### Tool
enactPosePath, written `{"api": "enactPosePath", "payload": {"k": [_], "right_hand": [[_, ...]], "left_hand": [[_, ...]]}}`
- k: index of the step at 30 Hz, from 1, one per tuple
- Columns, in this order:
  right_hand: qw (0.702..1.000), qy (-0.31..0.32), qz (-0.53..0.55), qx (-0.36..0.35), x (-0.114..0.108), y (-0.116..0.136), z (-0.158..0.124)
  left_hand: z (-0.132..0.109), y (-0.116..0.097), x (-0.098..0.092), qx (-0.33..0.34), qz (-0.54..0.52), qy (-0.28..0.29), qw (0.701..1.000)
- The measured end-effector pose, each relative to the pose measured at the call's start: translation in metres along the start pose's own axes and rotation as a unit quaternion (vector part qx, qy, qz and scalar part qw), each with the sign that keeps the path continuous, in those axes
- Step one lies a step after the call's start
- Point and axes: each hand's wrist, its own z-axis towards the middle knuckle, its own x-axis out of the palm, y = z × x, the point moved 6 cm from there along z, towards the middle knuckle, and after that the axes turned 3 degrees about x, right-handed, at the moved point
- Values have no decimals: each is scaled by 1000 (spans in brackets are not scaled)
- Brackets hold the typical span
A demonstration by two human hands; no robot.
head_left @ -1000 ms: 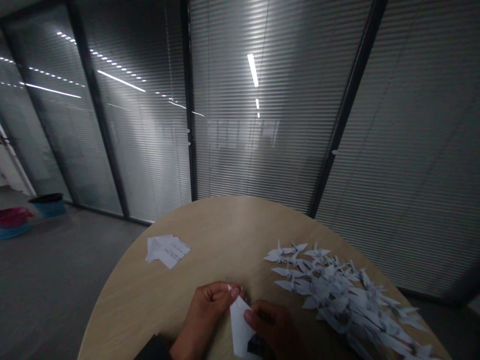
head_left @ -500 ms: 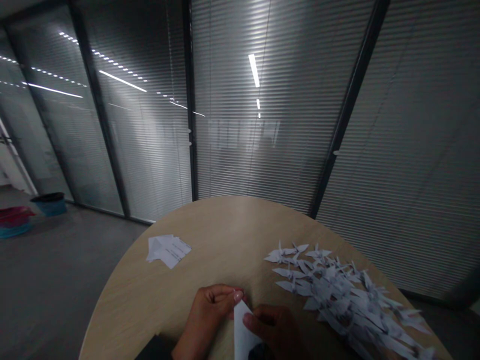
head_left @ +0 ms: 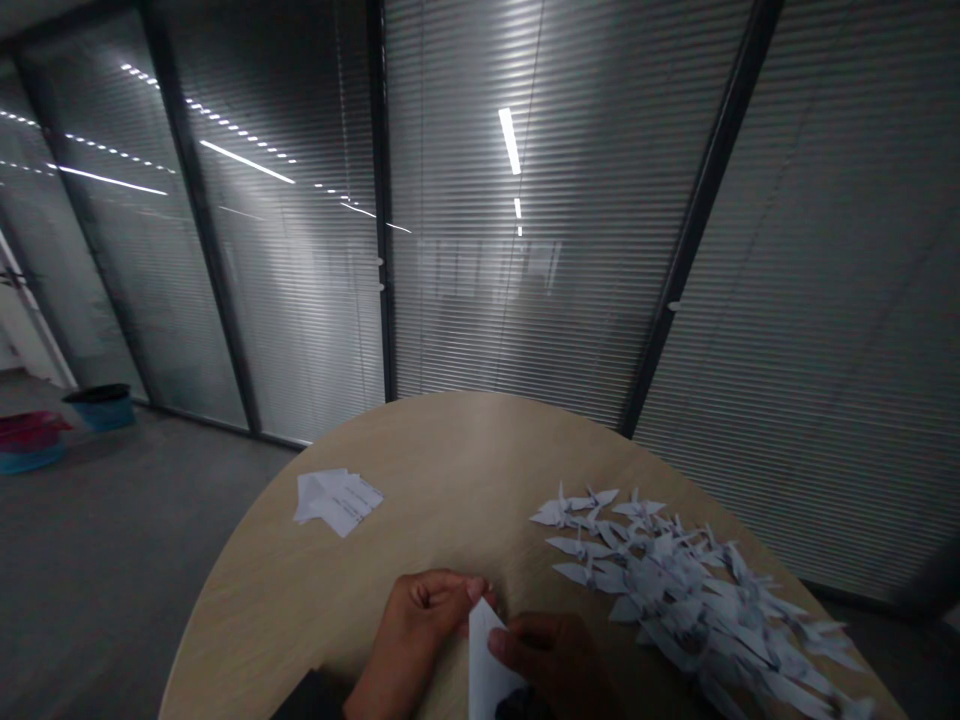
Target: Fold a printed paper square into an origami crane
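Observation:
A folded piece of white paper [head_left: 486,665] stands between my hands at the bottom middle of the head view, its pointed tip upward. My left hand [head_left: 424,620] pinches the paper near that tip, thumb and forefinger pressed together. On the other side, my right hand [head_left: 551,655] grips the paper's right edge, with the thumb lying over its face. The lower end of the paper runs out of the frame, and a dark shape covers part of it by my right hand.
Many folded paper cranes [head_left: 697,600] lie heaped on the right of the round wooden table [head_left: 465,450]. Several loose paper sheets [head_left: 341,502] rest at the left. Beyond stand glass partitions with blinds [head_left: 517,330]. Two buckets, one blue [head_left: 105,410], are on the floor.
Almost nothing differs. My left thumb has shifted very slightly at the paper's tip; both hands keep their hold.

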Motion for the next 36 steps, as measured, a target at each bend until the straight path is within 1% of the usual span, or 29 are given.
{"api": "enactPosePath", "payload": {"k": [2, 4, 6, 11, 13, 17, 23, 27, 32, 36], "right_hand": [[1000, 10, -14, 11, 1, 2, -2], [999, 22, -31, 9, 2, 6, -4], [999, 19, -42, 4, 3, 11, -5], [998, 7, -53, 28, 1, 12, -6], [998, 6, -58, 21, 0, 10, -5], [998, -5, -56, -7, -1, 2, -1], [999, -18, -29, -23, 0, -9, 6], [999, -20, -27, -36, 0, -8, 7], [999, 4, -36, -35, 2, -1, 3], [999, 14, -34, -34, 2, 2, 1]], "left_hand": [[0, -2, 1, 10, -5, 3, 1000], [1, -3, 0, 23, -3, -4, 1000], [2, -3, 0, 30, 2, -11, 999], [2, -2, 5, -6, -24, 9, 1000], [1, -3, 6, -10, -15, 10, 1000], [4, 0, 2, -17, 40, -7, 999], [7, 9, -5, -21, 47, -45, 998], [7, 7, -6, -18, 44, -55, 997], [7, 5, -6, -14, 58, -68, 996], [9, 9, -7, -21, 46, -71, 996]]}}
